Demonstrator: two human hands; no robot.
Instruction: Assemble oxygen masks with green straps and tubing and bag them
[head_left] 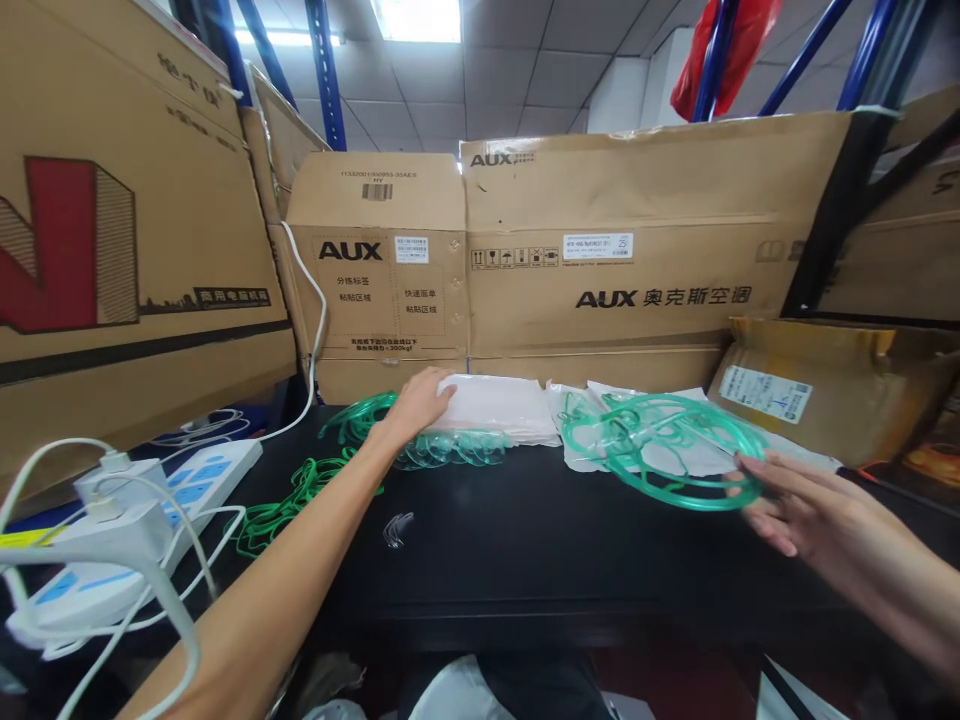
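My left hand [420,402] reaches across the black table [525,540] and rests flat on a stack of clear plastic bags [499,408], its fingers stretched out. My right hand [787,500] holds a coil of green tubing [660,450] by its near right edge, lifted a little above the table. The coil is looped into a flat ring. Under and behind it lie more clear bags [592,415]. A second green coil [352,418] lies just left of my left wrist.
Loose green ties [281,505] lie on the table's left part. White power strips [180,480] with cables sit at the far left. Large AUX cardboard boxes [600,260] wall the back; a padded brown parcel [817,395] lies at right. A small clear clip [397,528] rests mid-table.
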